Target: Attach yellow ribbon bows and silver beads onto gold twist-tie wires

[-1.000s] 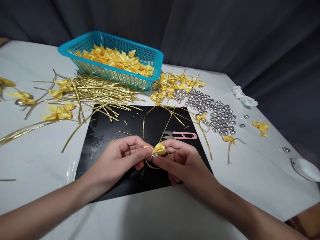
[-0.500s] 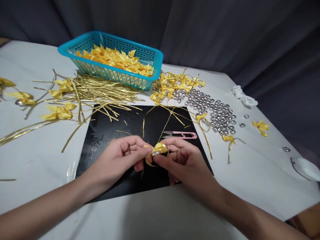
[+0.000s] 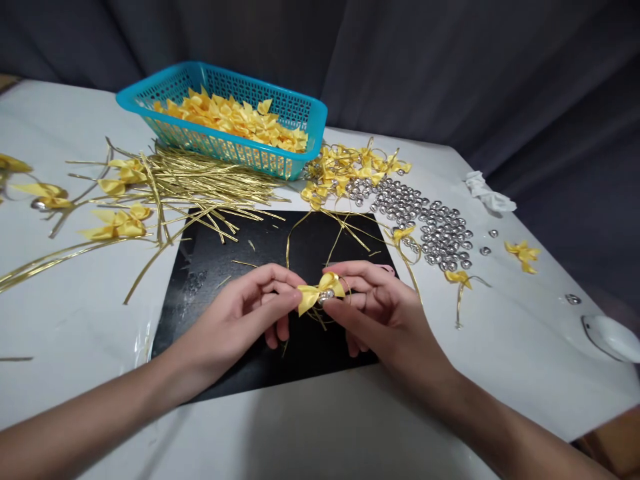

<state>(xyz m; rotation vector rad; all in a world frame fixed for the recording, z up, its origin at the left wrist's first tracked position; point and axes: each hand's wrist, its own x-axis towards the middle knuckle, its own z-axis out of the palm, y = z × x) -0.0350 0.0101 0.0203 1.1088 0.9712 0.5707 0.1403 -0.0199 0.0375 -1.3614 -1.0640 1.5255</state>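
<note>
The near edge of the tabletop is bare and white, with open room around both arms. Just past it lies a black mat. Over the mat, the left hand and the right hand meet, fingertips pinched on a small yellow bow with a silver bead and thin gold wire. At 1 o'clock lie silver beads. At 11 o'clock sit gold wires, then a blue basket of bows.
</note>
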